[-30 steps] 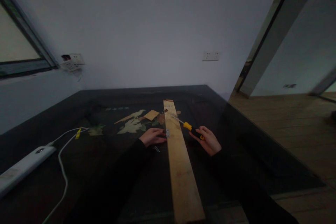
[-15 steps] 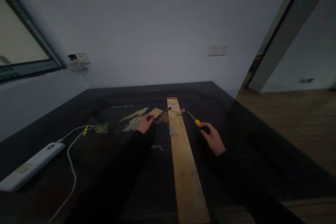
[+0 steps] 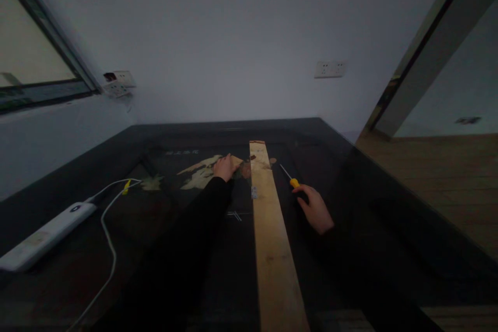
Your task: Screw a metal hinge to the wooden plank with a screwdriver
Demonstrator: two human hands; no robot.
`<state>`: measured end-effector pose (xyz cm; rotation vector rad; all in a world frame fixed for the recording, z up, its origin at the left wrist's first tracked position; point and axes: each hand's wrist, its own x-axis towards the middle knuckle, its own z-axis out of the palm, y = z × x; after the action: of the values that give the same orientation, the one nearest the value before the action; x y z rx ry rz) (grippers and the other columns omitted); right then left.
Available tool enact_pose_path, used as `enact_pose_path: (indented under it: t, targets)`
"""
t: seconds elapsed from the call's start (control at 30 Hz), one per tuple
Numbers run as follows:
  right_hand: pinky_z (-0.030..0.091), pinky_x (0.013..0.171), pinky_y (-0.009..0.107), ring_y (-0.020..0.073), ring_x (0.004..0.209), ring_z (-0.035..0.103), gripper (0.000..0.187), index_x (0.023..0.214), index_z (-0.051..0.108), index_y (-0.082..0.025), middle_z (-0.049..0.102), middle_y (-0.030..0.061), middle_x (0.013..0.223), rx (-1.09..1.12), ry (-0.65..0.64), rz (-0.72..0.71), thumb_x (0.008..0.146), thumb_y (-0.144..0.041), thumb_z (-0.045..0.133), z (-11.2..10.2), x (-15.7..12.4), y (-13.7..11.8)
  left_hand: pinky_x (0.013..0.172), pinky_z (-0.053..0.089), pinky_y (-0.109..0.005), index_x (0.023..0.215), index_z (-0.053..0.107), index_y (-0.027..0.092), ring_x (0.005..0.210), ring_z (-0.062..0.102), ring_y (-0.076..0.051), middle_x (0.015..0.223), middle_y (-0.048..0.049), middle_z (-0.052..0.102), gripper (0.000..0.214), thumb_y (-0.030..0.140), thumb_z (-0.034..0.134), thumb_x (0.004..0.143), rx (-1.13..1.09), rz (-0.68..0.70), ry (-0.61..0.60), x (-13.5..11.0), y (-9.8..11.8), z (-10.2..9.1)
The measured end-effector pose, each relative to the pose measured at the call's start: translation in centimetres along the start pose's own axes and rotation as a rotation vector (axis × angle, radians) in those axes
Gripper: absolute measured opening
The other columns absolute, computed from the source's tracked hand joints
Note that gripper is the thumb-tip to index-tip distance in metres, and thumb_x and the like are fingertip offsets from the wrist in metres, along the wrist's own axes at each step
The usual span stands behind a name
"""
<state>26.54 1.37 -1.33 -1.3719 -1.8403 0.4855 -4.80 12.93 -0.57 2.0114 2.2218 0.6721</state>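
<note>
- Left hand [image 3: 224,167]: palm down, left of the plank's far part, covering part of a small wooden square [image 3: 235,162]. The light is dim and the fingertips are hidden, so I cannot tell whether they are apart or pinched on it.
- The square: directly at this hand's fingers, its visible corner pointing toward the plank, just left of it.
- The step in hand appears to be reaching for the square; lifting it would call for a secure grip on one edge.
- Right hand [image 3: 314,208]: right of the plank, fingers wrapped around the handle of a screwdriver [image 3: 294,183], whose slim shaft points forward and left, its tip clear of the wood.
- The plank [image 3: 268,228]: long and pale, lying between the hands and running away from the wearer.
- A small silvery fitting [image 3: 254,192] sits at the plank's left edge.
- Thin metal pieces [image 3: 235,216]: left of the plank, nearer the wearer than the left hand.
- Farther left of the plank: a white power strip [image 3: 46,236] and its pale cable [image 3: 112,249], on the dark table [image 3: 233,270].
</note>
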Motion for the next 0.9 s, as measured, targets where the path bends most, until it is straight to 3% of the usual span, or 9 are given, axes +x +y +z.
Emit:
enact_pose_path:
  t: [0.23,0.37,0.57,0.7,0.8,0.9]
  targets:
    - [0.039,0.092,0.043,0.0254,0.110,0.051,0.031,0.101,0.059,-0.018,0.060,0.0113,0.112,-0.189,-0.028,-0.005,0.075,-0.008,0.045,0.3,0.0,0.5,0.102,0.035,-0.039,0.133,0.045,0.010,0.121,0.049,-0.031,0.129,-0.0208,0.054,0.067,0.040,0.067,0.076,-0.096,0.103,0.015,-2.1,0.1,-1.7]
    - [0.037,0.093,0.045,0.0275,0.110,0.050,0.035,0.107,0.058,-0.019,0.059,0.0122,0.114,-0.214,-0.027,0.004,0.075,-0.010,0.049,0.2,-0.1,0.5,0.101,0.039,-0.037,0.134,0.043,0.012,0.117,0.052,-0.027,0.127,-0.0166,0.055,0.070,0.039,0.068,0.074,-0.353,0.206,0.043,-5.4,-0.1,-2.3]
    - [0.038,0.096,0.047,0.0302,0.113,0.048,0.033,0.111,0.059,-0.022,0.055,0.0127,0.120,-0.253,-0.040,-0.026,0.078,-0.027,0.058,-0.7,-0.6,-0.4,0.094,0.046,-0.035,0.132,0.042,0.016,0.118,0.052,-0.023,0.131,-0.0147,0.051,0.064,0.031,0.067,0.075,-0.782,0.168,-0.003,-9.2,-0.4,-2.6]
    - [0.037,0.098,0.047,0.0305,0.114,0.049,0.032,0.111,0.060,-0.023,0.056,0.0121,0.121,-0.267,-0.022,-0.098,0.080,-0.032,0.059,-2.4,-0.1,-3.5,0.100,0.042,-0.036,0.130,0.044,0.017,0.120,0.051,-0.023,0.133,-0.0142,0.051,0.061,0.030,0.067,0.075,-0.841,0.164,-0.062,-9.7,-0.5,-3.0]
    - [0.044,0.092,0.039,0.0239,0.103,0.057,0.026,0.108,0.060,-0.022,0.063,0.0077,0.107,-0.221,-0.252,-0.176,0.083,-0.029,0.058,-2.6,1.5,-7.9,0.104,0.039,-0.036,0.130,0.045,0.017,0.121,0.051,-0.022,0.133,-0.0133,0.051,0.061,0.031,0.068,0.075,-0.828,0.222,-0.069,-9.7,-0.4,-3.3]
    - [0.046,0.085,0.037,0.0231,0.099,0.059,0.031,0.112,0.058,-0.017,0.065,0.0086,0.100,-0.361,-0.462,-0.212,0.083,-0.026,0.059,-0.5,3.7,-12.5,0.104,0.038,-0.036,0.129,0.046,0.018,0.122,0.049,-0.023,0.133,-0.0125,0.051,0.060,0.030,0.068,0.075,-0.795,0.233,-0.031,-9.7,-0.5,-3.2]
